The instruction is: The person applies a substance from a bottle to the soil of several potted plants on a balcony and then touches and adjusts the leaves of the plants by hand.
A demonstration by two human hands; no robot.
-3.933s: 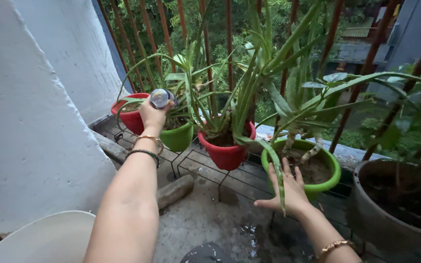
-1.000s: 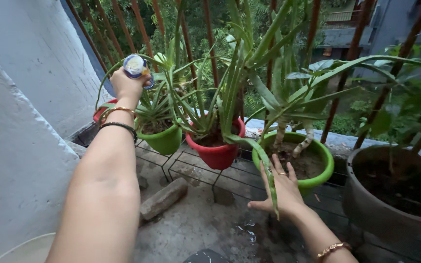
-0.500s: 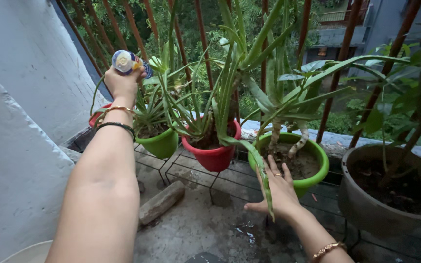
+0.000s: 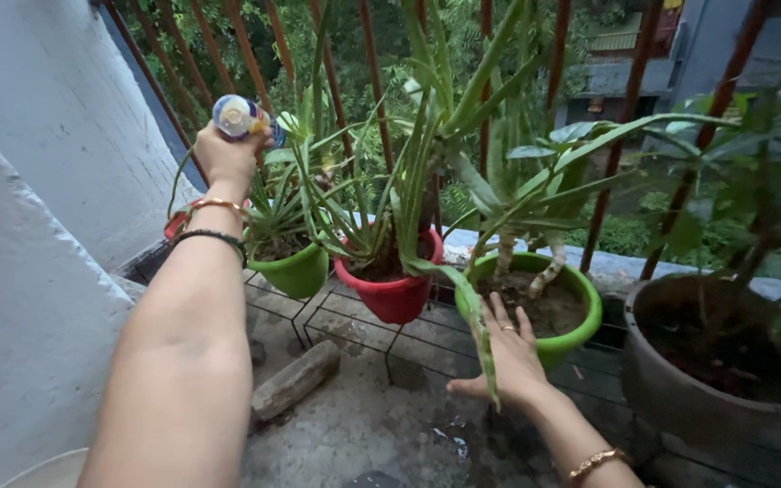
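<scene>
Left hand [image 4: 228, 154] grips a bottle [image 4: 241, 116], best kept tilted over the green pot [image 4: 298, 269]; right hand [image 4: 508, 357] rests open.

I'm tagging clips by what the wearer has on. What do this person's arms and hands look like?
Both arms are bare, no sleeves. The left hand has a gold bangle and a dark band at the wrist. The right hand wears a ring, with a gold bracelet on its wrist.

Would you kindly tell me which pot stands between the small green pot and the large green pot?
In the head view, a red plastic pot holding a spiky plant stands between the small green pot and the large green pot.
</scene>
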